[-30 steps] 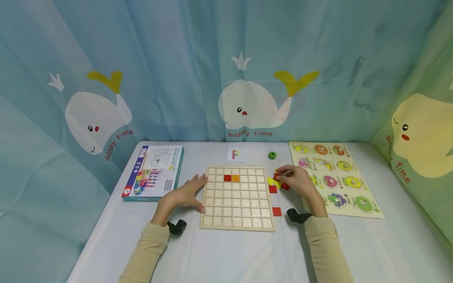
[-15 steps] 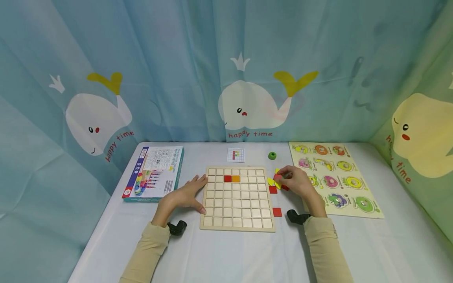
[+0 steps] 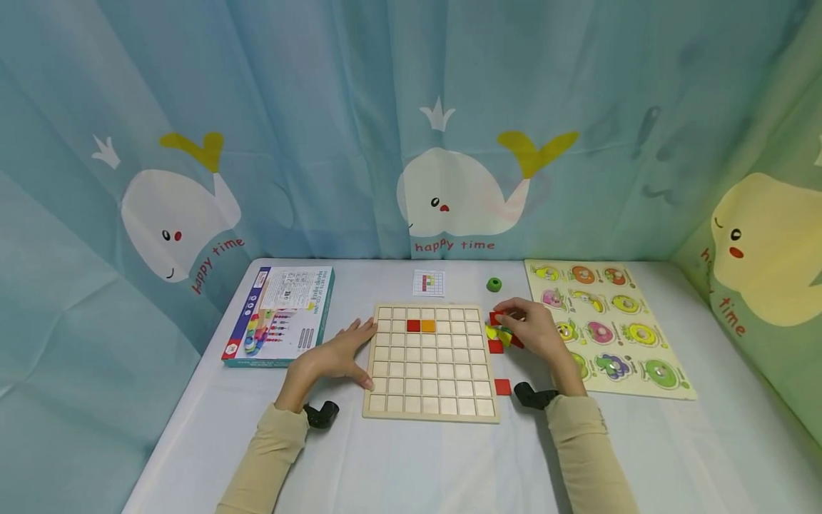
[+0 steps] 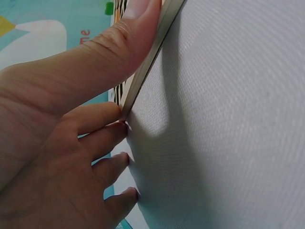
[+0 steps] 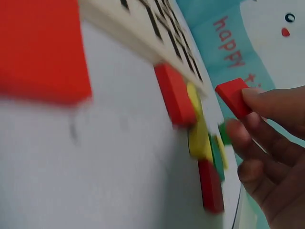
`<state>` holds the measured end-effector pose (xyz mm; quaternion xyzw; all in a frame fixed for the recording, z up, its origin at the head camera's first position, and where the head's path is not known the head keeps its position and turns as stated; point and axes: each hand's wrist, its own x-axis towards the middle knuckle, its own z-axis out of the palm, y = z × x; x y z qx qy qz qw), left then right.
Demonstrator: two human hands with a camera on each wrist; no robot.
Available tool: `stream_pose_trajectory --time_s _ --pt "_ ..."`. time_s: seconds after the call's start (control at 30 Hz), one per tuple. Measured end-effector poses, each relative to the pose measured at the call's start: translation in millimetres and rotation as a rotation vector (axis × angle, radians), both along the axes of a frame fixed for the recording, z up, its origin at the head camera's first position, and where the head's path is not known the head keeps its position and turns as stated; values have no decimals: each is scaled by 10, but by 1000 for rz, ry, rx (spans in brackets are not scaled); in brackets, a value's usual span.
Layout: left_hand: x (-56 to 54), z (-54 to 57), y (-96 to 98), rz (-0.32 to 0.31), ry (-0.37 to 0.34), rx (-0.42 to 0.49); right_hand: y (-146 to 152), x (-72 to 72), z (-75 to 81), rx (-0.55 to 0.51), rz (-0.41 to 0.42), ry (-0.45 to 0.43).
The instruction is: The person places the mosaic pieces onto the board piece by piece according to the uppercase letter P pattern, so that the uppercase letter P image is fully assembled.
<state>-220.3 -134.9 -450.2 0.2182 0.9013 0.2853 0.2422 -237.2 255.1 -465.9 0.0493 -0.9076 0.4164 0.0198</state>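
Observation:
A wooden grid board (image 3: 432,414) lies in the middle of the table, with a red tile (image 3: 414,325) and an orange tile (image 3: 428,325) side by side in its upper cells. My left hand (image 3: 337,355) touches the board's left edge, thumb and fingers spread. Just right of the board, my right hand (image 3: 536,332) pinches a red square tile (image 5: 234,97) between thumb and fingers, raised above a small pile. In that pile are yellow pieces (image 5: 199,138), a green piece (image 5: 217,155) and more red tiles (image 5: 175,95). Another red tile (image 3: 503,387) lies nearer the front.
A small pattern card (image 3: 429,283) lies behind the board, and a green bead (image 3: 494,285) sits to its right. A fruit puzzle board (image 3: 642,382) lies at the right, partly under my right forearm. A boxed toy (image 3: 279,314) is at the left.
My right hand has lifted the red tile from the pile and moved slightly left toward the board. My left hand has stayed at the board's edge.

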Motion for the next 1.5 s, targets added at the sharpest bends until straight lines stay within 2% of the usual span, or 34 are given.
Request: stream_pose_trajectory --time_s 0.23,0.57,0.83,0.97,1.17,1.37,1.5 --pt "5 -23 -2 -3 -5 2 -212 15 3 -180 26 -80" --pt "-4 -29 -5 -10 7 0 -463 33 80 -281 94 -155" --pt "-15 -16 -5 -15 4 -6 -628 68 92 -274 171 -189" --pt "-1 -7 1 -14 6 -6 -716 77 80 -276 178 -191" --pt "-12 2 -15 -13 3 -9 -907 87 77 -221 178 -167" --pt "-8 -13 -18 -13 1 -7 -1126 124 59 -89 189 -119" --pt "-7 -24 -12 -11 0 0 -1228 154 36 -59 170 -138"
